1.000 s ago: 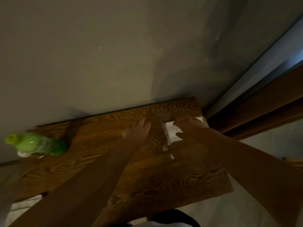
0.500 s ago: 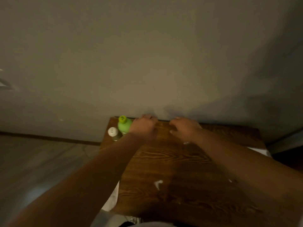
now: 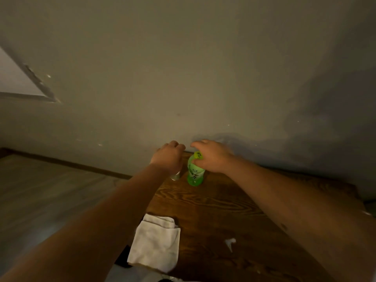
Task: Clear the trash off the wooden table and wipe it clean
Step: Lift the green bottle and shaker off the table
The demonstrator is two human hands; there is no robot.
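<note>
A green bottle (image 3: 195,174) stands upright at the far left corner of the wooden table (image 3: 213,204). My right hand (image 3: 211,155) grips it around the neck and cap. Just left of it my left hand (image 3: 168,157) curls over a small clear bottle (image 3: 176,176), of which only the base shows under the hand. A folded white cloth (image 3: 155,243) hangs over the table's near left edge. A small scrap of white paper (image 3: 230,242) lies on the wood nearer to me.
The table stands against a plain wall (image 3: 183,78). Wooden floor (image 3: 50,190) lies to the left of it. A white edge (image 3: 369,212) shows at the table's far right.
The view swung left. Both hands moved from the table's middle to the far left corner, the right one closing on the green bottle and the left one on the small bottle.
</note>
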